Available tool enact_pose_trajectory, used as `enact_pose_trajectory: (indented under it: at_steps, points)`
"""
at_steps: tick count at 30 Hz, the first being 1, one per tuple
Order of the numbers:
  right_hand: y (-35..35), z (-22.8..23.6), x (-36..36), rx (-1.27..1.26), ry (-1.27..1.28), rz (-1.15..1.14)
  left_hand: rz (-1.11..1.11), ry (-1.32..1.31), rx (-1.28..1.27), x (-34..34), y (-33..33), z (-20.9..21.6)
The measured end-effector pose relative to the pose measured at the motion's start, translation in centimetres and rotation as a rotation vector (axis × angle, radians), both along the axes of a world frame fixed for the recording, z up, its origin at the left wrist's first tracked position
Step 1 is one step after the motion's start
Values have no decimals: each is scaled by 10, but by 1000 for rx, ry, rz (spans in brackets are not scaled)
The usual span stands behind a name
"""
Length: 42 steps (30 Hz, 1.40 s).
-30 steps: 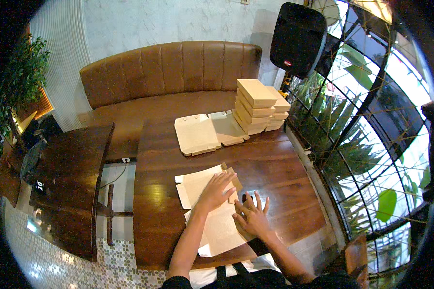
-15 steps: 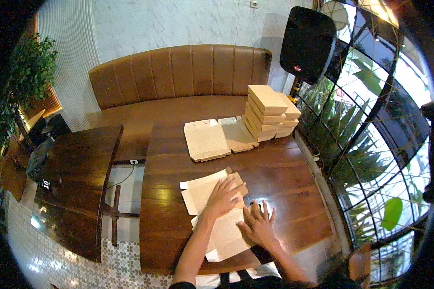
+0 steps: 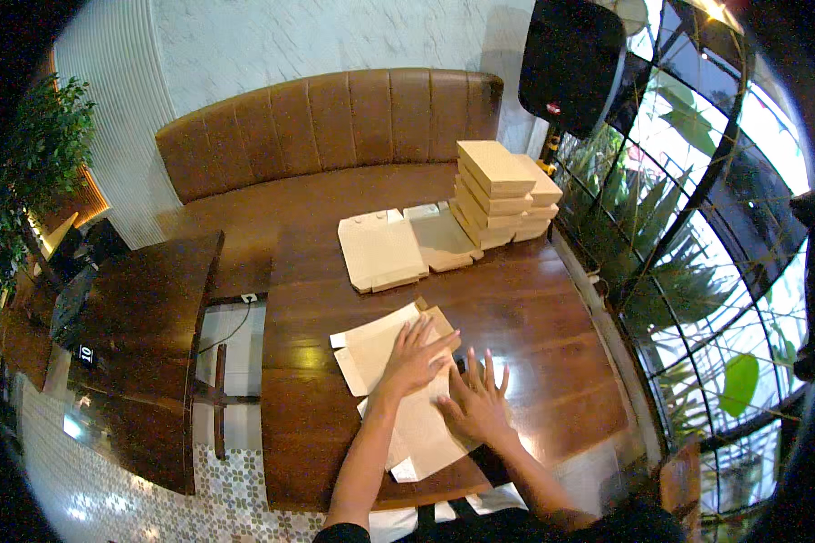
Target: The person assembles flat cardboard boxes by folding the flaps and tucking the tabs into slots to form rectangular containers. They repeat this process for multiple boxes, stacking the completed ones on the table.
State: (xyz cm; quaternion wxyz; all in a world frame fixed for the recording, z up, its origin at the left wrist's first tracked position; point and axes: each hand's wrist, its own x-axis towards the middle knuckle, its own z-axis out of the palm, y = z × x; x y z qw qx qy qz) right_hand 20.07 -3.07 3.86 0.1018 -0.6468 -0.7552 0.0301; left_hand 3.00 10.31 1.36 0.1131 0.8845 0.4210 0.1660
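Observation:
An unfolded brown cardboard box blank (image 3: 423, 441) lies on the dark wooden table in front of me, its flaps partly raised along the edges. My left hand (image 3: 414, 359) rests flat across the middle of its far panel, fingers spread. At the blank's right edge, my right hand (image 3: 476, 401) lies with its fingers stretched out, the palm side touching the cardboard and the fingertips past its border. Neither hand grips anything.
More flat box blanks (image 3: 382, 250) lie farther back on the table (image 3: 303, 407). Beside them stand stacks of folded cardboard boxes (image 3: 495, 170). A brown padded bench (image 3: 326, 122) runs behind; a black loudspeaker (image 3: 570, 65) stands at the back right. Another table (image 3: 140, 362) is at left.
My right hand has shifted slightly up and left along the blank's edge. The left hand stays on the far panel. The whole view has tilted a little.

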Motion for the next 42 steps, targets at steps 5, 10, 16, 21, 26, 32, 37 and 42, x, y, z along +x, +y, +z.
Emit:
enact_pose_trajectory:
  at_steps: [5,10,16,21,26,32,37,42]
  points:
    - [10,-3,-9,-2,23,-19,4,-115,-30,-5,3,-3]
    - [-19,-1,31,40,521,-46,29,-153,-3,-3,6,-8]
    - [-8,-3,55,54,440,-154,-36,-411,-168,-12,5,-4]
    - [-29,5,44,22,429,-13,46,-206,-66,-5,-2,-4]
    - [-48,9,25,-83,217,141,125,-215,-67,2,-4,2]
    - [-54,0,12,-56,196,134,-65,-17,-100,-9,-16,6]
    - [-33,-6,10,-67,186,76,-6,-5,-87,-7,-17,0]
    - [-30,2,6,-55,126,91,36,-31,-86,-8,-14,-4]
